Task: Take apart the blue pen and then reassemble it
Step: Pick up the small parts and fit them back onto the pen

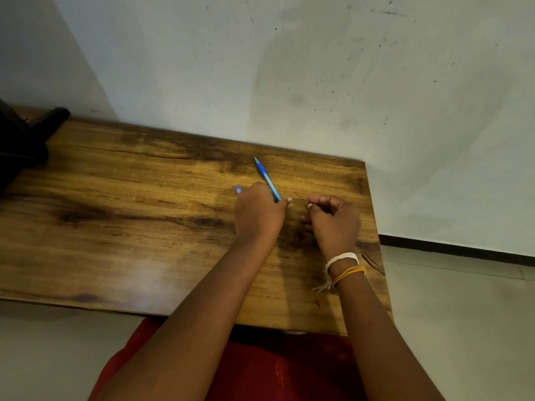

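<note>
Hands first: I see my left hand (258, 211) closed around the blue pen (267, 178), its long axis slanting away and leftward above the tabletop (115, 227). Just right, my right hand (333, 218) pinches a thin dark sliver (301, 197), possibly the spring, aimed at the pen's near end.

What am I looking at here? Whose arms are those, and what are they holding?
There is no machine here, only a person. The one picture comes from a camera worn on the person's head, looking down, so you see their own arms. They sit at a wooden table against a wall. The left hand holds the blue pen, its tip pointing away. The right hand, with thread bands on its wrist, is closed on something very thin and dark; I cannot tell what. A small bluish piece lies beside the left hand, too blurred to name.
</note>
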